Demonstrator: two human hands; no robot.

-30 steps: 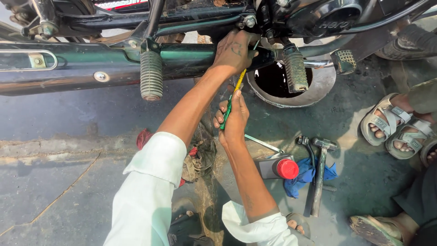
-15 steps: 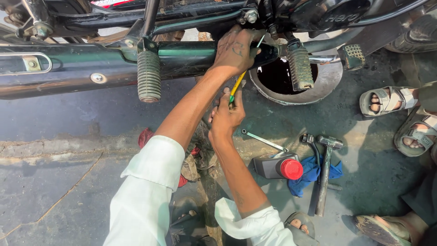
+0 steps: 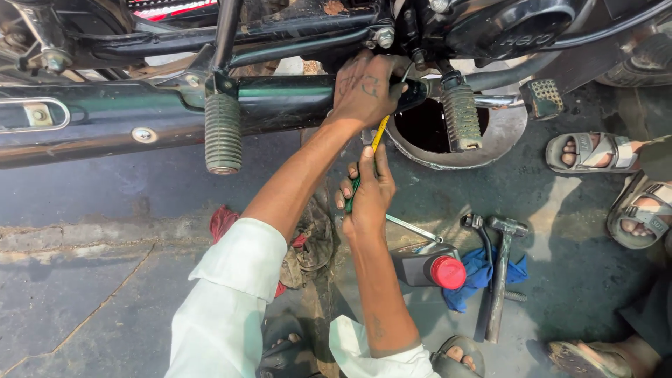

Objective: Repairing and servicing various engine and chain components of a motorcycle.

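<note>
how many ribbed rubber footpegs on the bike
2: one footpeg hangs left of the left hand, the other sits right of it, over the drain pan. Others may be hidden behind the frame.

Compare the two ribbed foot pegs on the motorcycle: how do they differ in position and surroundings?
The left foot peg hangs in front of the dark green exhaust pipe, apart from both hands. The right foot peg hangs over the round metal pan, close beside the left hand. The left peg looks larger and nearer. Both are ribbed, grey and point downward.
</note>
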